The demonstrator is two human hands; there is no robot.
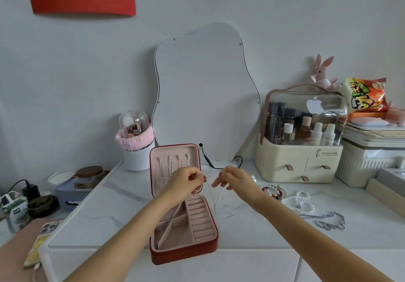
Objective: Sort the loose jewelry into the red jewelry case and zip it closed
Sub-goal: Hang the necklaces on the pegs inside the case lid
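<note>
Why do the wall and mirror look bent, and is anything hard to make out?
Head view: the wide-angle lens bows the mirror and the table edge; light is soft and even, shadows faint; the thin chain between the left hand and right hand is almost lost against the white marble; the red jewelry case is sharp.

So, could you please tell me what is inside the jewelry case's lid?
Four thin chains hang in the lid; the left hand covers their lower ends and part of the pocket.

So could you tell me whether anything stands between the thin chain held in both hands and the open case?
Nothing visible does: the thin chain hangs from the left hand and right hand just beside the open red jewelry case, whose lid stands upright.
</note>
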